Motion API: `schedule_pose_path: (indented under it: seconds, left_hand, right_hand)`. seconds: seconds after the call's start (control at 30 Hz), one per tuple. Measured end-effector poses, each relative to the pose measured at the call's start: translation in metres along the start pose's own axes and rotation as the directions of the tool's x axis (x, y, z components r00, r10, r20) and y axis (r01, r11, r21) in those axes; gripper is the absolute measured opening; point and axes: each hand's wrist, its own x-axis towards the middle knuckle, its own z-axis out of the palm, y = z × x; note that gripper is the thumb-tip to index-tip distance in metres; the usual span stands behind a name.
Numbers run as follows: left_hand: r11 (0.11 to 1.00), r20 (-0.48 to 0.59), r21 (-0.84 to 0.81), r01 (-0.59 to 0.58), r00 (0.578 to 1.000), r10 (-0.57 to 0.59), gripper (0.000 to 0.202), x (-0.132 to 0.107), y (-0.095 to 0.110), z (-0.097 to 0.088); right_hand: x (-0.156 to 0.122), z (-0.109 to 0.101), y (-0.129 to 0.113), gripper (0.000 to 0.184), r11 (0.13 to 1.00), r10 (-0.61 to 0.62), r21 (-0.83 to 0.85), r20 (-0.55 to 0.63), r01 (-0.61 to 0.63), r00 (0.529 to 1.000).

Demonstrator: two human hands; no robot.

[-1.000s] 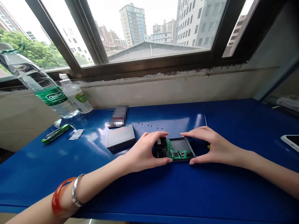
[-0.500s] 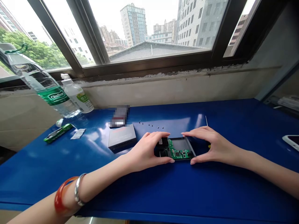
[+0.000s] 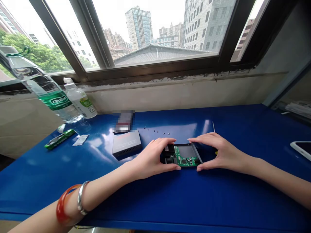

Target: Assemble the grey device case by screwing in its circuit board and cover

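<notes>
A shallow dark metal case [image 3: 187,149] lies on the blue table with its inside facing up. In it sits a green circuit board [image 3: 184,160], with black blocky parts at its left end. My left hand [image 3: 155,158] grips the case's left end, fingers at the far edge and thumb at the near edge. My right hand [image 3: 222,150] spans the right end, its fingertips at the far corner and its thumb at the near corner. Partly hidden behind my right hand is a thin-shafted tool [image 3: 213,126] with a bit of yellow showing, perhaps a screwdriver.
A grey metal cover [image 3: 126,143] stands left of my left hand, with a blurred dark item [image 3: 125,121] behind it. Several small screws [image 3: 164,133] lie in a row. Farther left are a green wrapper [image 3: 59,139], a white packet [image 3: 81,140], a large water bottle [image 3: 53,94] and a smaller bottle [image 3: 81,100].
The view has shifted very slightly. Both hands keep the same hold on the case, and nothing else has visibly moved.
</notes>
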Motion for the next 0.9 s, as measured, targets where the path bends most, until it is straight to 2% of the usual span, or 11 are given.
schedule_pose_path:
  seconds: [0.7,0.9]
  left_hand:
    - [0.999,0.024,-0.011,0.042,0.999,-0.042,0.065,0.0017,0.0024,-0.0013]
    - [0.999,-0.002,-0.014,0.04,0.999,-0.04,0.064,0.0011,0.0027,-0.0005]
  right_hand:
    - [0.0018,-0.0011,0.0009,0.077,1.0,-0.001,0.008,0.029,0.001,1.0]
    - [0.0028,-0.0017,-0.0001,0.079,1.0,0.001,0.02,0.051,-0.002,0.999]
